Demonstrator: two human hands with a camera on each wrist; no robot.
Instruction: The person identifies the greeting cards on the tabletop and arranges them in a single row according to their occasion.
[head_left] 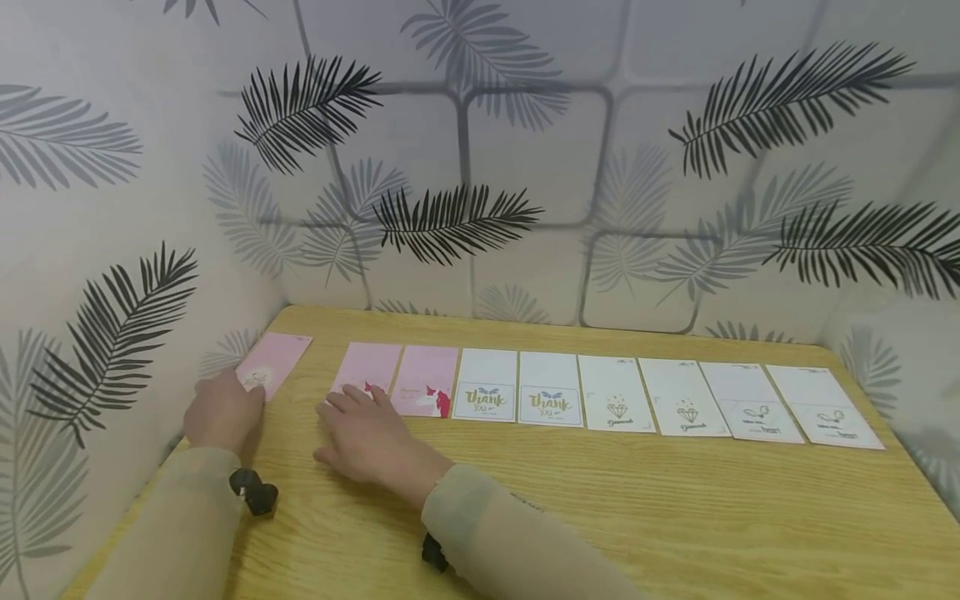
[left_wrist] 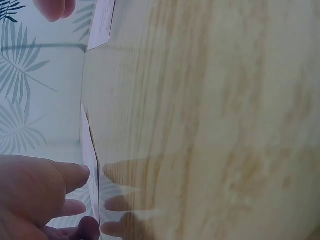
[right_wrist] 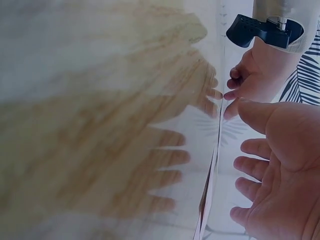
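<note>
My left hand [head_left: 222, 410] is at a pink card [head_left: 276, 360] on the far left; its fingertips touch the card's near end and cover part of a pale print. In the left wrist view that card [left_wrist: 89, 145] appears edge-on beside the thumb and fingers. My right hand [head_left: 367, 437], fingers slightly spread, is over the near end of another pink card [head_left: 372, 360], hiding some of its red print. The right wrist view has this hand [right_wrist: 280, 170] a little above the tabletop, holding nothing. Right of it lies a matching pink card [head_left: 426, 375] with a red and white figure.
Along the row rightward lie two white "thank you" cards [head_left: 486, 367], two cards with a gold diamond [head_left: 609, 379], and two with grey script [head_left: 744, 387]. The wooden table [head_left: 600, 508] meets a leaf-patterned wall [head_left: 525, 275] behind and at the left. Both wrists wear black devices [head_left: 258, 493].
</note>
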